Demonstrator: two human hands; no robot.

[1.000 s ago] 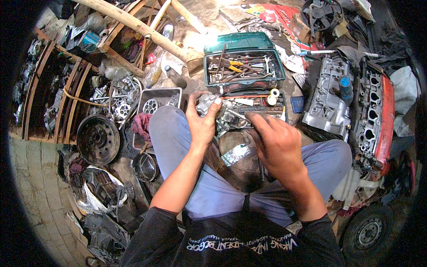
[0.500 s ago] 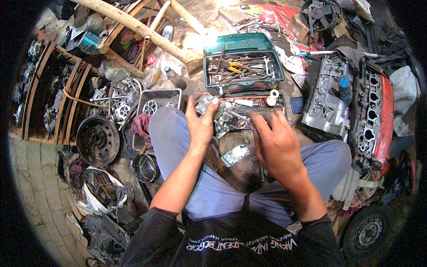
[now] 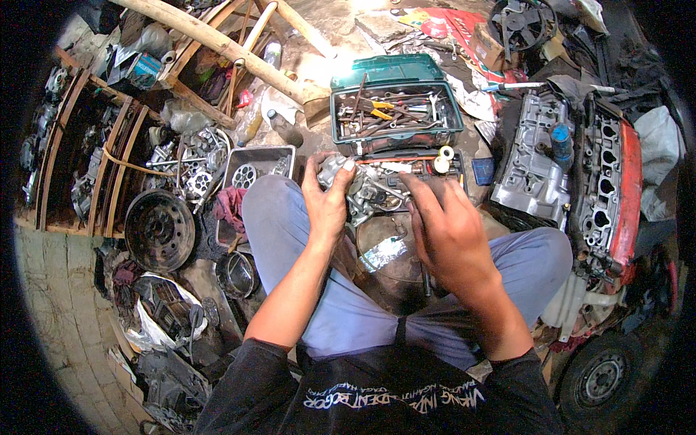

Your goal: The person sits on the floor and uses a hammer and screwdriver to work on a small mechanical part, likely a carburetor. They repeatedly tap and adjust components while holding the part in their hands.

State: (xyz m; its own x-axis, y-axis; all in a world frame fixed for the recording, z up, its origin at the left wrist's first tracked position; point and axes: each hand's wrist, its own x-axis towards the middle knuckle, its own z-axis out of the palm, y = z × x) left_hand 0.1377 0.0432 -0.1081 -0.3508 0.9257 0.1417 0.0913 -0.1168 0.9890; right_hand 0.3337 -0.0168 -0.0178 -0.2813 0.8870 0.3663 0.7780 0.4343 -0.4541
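My left hand (image 3: 328,192) is wrapped round a silver metal mechanical part (image 3: 360,185), with its thumb on top. The part has several lobes and rods, and I cannot tell its exact kind. It is held above a round, dirty work surface (image 3: 373,235) between my knees. At the part's right side my right hand (image 3: 446,221) has its fingers bent and drawn together, the fingertips by the end of a shiny rod. What the fingers grip is hidden behind them. Below the right palm a dark thin bar (image 3: 426,281) shows in part.
Ahead stands an open green toolbox (image 3: 399,141) full of wrenches and pliers, with a dark socket case (image 3: 453,177) before it. Engine parts, including a cylinder head (image 3: 603,181), lie to the right. A grey tray (image 3: 292,156), a steel wheel (image 3: 159,230) and wooden shelves (image 3: 119,163) are leftward.
My right hand's fingertips have shifted slightly up and to the left along the metal part. The left hand and the part stay in almost the same place.
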